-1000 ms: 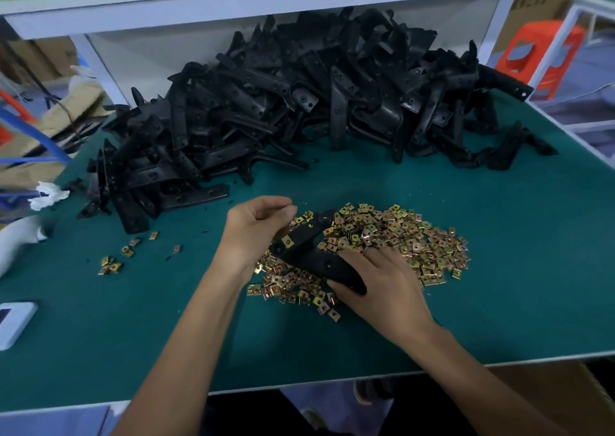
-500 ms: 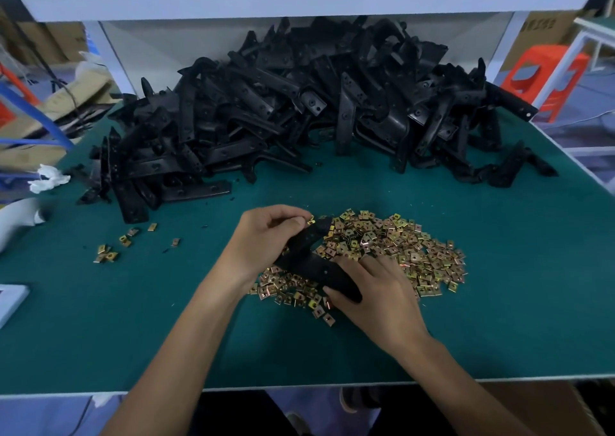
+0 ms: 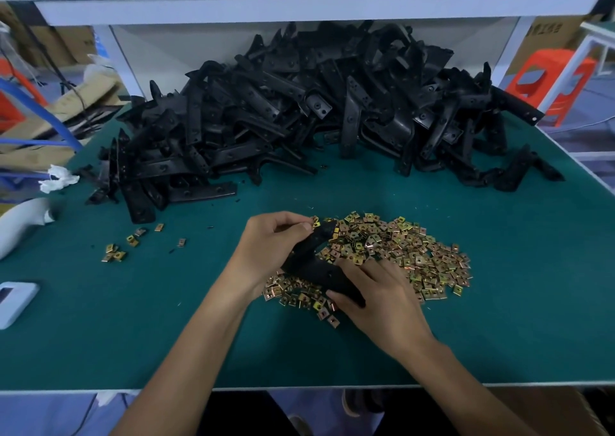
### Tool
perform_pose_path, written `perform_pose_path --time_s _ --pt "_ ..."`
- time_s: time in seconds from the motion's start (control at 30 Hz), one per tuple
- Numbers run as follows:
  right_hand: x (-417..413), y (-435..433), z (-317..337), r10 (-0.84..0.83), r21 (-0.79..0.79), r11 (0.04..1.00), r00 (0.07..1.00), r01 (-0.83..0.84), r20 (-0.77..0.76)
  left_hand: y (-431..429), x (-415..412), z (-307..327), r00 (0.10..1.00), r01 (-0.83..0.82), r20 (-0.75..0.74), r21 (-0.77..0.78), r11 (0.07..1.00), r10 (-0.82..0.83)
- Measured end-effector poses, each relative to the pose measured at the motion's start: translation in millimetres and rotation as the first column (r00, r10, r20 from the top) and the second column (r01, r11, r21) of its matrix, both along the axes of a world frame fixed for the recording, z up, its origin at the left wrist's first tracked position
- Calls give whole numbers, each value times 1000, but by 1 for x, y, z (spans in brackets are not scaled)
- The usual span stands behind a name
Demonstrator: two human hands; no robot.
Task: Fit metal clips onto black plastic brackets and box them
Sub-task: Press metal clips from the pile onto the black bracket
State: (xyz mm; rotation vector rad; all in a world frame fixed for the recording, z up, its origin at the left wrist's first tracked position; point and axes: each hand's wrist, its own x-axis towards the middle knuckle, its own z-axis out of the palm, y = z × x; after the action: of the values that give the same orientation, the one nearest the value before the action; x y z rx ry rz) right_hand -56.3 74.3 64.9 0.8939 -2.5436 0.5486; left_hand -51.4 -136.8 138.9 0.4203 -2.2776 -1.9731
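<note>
At the centre of the frame, both hands hold one black plastic bracket [image 3: 310, 268] just above the pile of metal clips [image 3: 402, 249] on the green worktop [image 3: 506, 309]. The left hand [image 3: 276, 246] curls its fingers round the bracket's upper end. The right hand [image 3: 377, 297] grips the lower end. A heap of brackets [image 3: 299, 113] fills the upper middle.

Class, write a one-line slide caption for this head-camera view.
Left hand and right hand hold a black bracket over a pile of metal clips.
</note>
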Motion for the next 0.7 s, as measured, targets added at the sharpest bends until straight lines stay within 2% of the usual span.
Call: perform_pose_path --time_s 0.07,0.17,0.3,0.4,0.7 --pt "0 0 0 3 7 1000 1000 -3 -1 1 1 -1 1000 -13 0 -13 1000 13" --pt "-1 0 0 3 -16 1000 1000 -3 -2 3 2 -1 1000 -4 -17 -116 993 2" --pt "-1 -1 1 -17 -37 999 1000 17 -3 5 9 -8 997 62 -29 -151 987 -67" --pt "-2 -1 1 -29 -31 999 1000 28 -9 9 12 -17 997 11 -74 -238 971 -29" --pt "-3 -1 -1 -50 -19 999 999 50 -4 13 12 -20 989 13 -138 -301 954 -57"
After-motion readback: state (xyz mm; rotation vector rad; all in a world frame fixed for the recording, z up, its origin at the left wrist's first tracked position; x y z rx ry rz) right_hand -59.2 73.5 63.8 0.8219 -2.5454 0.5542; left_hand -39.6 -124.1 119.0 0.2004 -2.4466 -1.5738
